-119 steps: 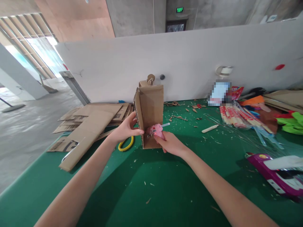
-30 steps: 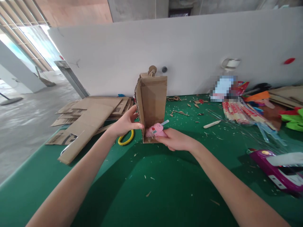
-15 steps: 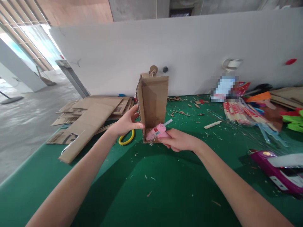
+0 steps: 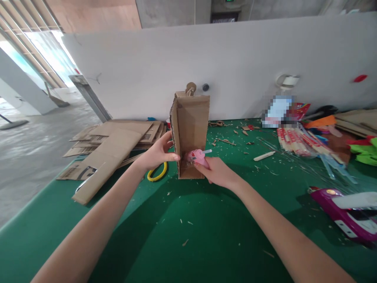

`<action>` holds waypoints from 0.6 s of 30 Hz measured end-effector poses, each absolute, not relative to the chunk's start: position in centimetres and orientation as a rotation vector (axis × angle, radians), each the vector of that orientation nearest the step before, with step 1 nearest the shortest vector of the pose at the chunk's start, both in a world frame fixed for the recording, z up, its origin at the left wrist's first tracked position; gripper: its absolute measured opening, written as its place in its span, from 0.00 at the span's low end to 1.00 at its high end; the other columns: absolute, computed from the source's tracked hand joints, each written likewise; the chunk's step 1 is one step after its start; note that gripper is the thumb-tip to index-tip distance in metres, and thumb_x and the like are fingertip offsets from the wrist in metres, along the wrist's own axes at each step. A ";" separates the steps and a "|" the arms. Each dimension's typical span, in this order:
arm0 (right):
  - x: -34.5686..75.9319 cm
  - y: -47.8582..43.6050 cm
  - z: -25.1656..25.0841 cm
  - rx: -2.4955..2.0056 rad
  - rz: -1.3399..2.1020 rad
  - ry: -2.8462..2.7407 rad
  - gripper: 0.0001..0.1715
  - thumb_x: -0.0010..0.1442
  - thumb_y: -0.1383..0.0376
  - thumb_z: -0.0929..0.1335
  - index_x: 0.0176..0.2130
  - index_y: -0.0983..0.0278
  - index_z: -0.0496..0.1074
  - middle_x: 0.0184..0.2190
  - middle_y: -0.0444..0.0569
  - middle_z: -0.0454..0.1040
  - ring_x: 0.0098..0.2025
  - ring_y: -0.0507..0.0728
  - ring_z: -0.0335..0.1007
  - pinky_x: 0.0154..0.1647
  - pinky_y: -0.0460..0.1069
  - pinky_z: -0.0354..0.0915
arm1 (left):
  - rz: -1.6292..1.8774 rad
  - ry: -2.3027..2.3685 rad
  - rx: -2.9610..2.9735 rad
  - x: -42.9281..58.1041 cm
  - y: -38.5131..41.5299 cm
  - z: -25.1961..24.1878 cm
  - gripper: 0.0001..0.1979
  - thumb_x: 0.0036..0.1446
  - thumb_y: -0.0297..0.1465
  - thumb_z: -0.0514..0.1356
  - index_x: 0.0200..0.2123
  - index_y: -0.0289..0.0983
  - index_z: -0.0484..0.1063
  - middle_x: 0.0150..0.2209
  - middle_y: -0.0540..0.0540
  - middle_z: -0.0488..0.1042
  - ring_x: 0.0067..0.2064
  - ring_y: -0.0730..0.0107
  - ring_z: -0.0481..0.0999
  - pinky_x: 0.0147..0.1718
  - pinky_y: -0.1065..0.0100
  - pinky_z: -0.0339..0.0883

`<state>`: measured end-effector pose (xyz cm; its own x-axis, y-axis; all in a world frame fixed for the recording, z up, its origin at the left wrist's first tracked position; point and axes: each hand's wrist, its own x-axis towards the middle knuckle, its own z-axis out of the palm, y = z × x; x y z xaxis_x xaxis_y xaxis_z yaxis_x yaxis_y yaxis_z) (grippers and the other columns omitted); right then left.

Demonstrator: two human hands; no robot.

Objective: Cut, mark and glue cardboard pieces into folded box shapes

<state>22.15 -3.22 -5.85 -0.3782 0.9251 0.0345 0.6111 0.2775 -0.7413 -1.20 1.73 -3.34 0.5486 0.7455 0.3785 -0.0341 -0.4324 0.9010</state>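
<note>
An open-sided cardboard box (image 4: 193,122) stands upright on the green table, showing its back, left wall and base. My left hand (image 4: 157,153) grips its left wall, thumb at the front edge and fingers around the outer side. My right hand (image 4: 219,171) is wrapped round the handle of a pink hot glue gun (image 4: 199,156). A clear glue stick (image 4: 207,151) juts from the gun's rear. Its nozzle points into the lower left inside corner of the box; the tip is hard to make out. Beside my left hand lies a yellow scissor-like handle (image 4: 157,171).
Flat cardboard sheets (image 4: 112,143) are piled at the left. At the right lie a pale utility knife (image 4: 264,156), packaged sticks (image 4: 294,140), a phone (image 4: 278,110) and a purple machine (image 4: 343,214). A white panel (image 4: 141,74) rises behind the table (image 4: 188,251). Scraps litter its surface.
My right hand has moved the glue gun slightly deeper into the box, away from its front edge, and turned it. My left hand and the box stay where they were.
</note>
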 end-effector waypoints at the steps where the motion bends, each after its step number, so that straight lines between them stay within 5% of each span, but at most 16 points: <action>1: 22.0 -3.2 -5.9 -1.390 0.892 -2.097 0.23 0.63 0.49 0.59 0.24 0.61 0.59 0.16 0.43 0.67 0.16 0.51 0.65 0.22 0.47 0.59 | 1.003 0.589 1.810 -1.2 1.7 -3.3 0.41 0.42 0.42 0.71 0.60 0.43 0.61 0.64 0.41 0.59 0.64 0.46 0.57 0.60 0.54 0.57; 13: 20.7 -3.0 -5.8 -1.466 0.667 -2.209 0.21 0.64 0.54 0.58 0.24 0.61 0.58 0.21 0.49 0.69 0.24 0.54 0.65 0.24 0.48 0.54 | 1.006 0.574 1.789 -1.1 1.6 -3.4 0.41 0.43 0.41 0.71 0.59 0.43 0.61 0.63 0.40 0.60 0.63 0.46 0.58 0.59 0.52 0.57; 18: 20.9 -3.3 -5.6 -1.475 0.900 -2.125 0.23 0.64 0.50 0.58 0.25 0.61 0.58 0.17 0.45 0.68 0.18 0.52 0.65 0.23 0.48 0.57 | 1.010 0.572 1.822 -1.2 1.7 -3.4 0.41 0.44 0.41 0.70 0.61 0.43 0.60 0.62 0.41 0.62 0.65 0.48 0.56 0.62 0.53 0.52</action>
<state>20.89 -3.34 -5.63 -0.3631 0.9311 -0.0353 0.6732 0.2360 -0.7008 -1.24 1.67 -3.36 0.5512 0.7359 0.3932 -0.0415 -0.4465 0.8938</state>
